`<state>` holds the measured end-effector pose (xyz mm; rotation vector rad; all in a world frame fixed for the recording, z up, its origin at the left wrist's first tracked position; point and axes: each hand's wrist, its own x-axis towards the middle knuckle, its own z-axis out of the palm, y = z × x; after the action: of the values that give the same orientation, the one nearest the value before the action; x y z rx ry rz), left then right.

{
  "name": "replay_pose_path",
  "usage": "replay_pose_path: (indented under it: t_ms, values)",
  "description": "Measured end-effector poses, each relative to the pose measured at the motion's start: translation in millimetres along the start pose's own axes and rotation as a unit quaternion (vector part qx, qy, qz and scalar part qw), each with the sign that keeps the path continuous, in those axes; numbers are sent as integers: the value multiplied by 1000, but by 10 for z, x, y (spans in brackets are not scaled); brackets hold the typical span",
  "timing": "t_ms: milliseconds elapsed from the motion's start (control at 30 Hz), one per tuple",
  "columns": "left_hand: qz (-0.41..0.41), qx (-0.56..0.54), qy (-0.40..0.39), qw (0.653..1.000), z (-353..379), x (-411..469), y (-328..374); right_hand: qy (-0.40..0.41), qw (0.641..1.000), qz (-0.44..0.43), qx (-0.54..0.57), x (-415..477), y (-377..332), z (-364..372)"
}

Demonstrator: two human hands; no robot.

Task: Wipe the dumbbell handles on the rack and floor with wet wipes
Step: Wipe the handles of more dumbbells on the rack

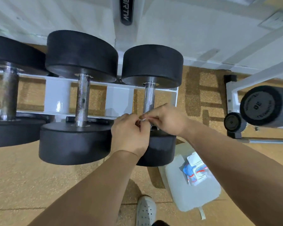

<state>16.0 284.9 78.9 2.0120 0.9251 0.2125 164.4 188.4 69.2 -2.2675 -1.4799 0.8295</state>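
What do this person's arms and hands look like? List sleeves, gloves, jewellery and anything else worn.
The left forearm and right forearm are bare to the frame's edge; no sleeves show. The left hand and right hand wear no gloves, and no watch, bracelet or ring is visible. The only clothing in view is a white perforated shoe at the bottom.

Both bare arms reach forward and meet at the near end of the dumbbell handle [149,98]. The left hand [129,132] and right hand [167,119] touch, fingers curled, pinching a small white piece [143,119] between them.
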Motion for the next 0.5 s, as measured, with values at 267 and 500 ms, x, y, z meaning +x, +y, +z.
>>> replay_pose_path:
  t_ms: [267, 500]
  values:
    - [-30, 1, 6, 1000, -42, -56, 78, 165, 986, 4, 27, 104, 103, -19]
    - [-13, -115, -9, 993, -107, -105, -3, 195, 980, -36, 27, 109, 165, 99]
